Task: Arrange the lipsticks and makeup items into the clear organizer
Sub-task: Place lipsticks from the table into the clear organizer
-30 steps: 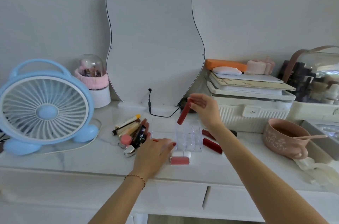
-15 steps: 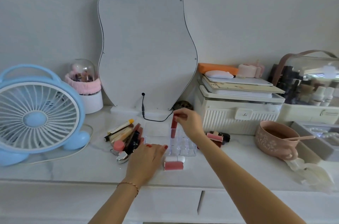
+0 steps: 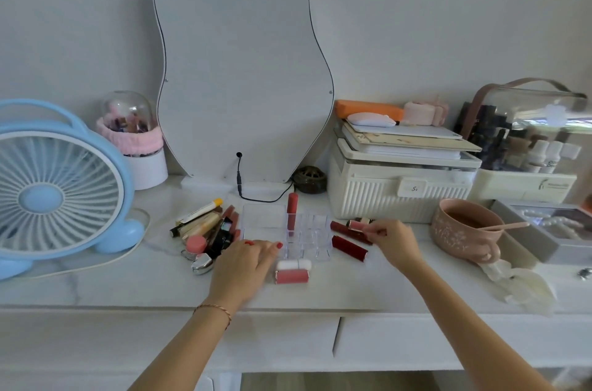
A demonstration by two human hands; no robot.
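White vanity top (image 3: 96, 288) | right hand (image 3: 395, 238) grip pinches pink lipstick (image 3: 358, 225) beside clear organizer (image 3: 307, 237)

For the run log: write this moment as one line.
left hand: flat by clear organizer | right hand: pinching pink lipstick | red lip tube: upright in organizer | most items unsorted

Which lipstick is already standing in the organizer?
The tall red tube, upright in a back-left slot of the organizer; the other lipsticks lie flat on the table.

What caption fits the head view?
One red lipstick stands in the clear organizer; right hand picks another.
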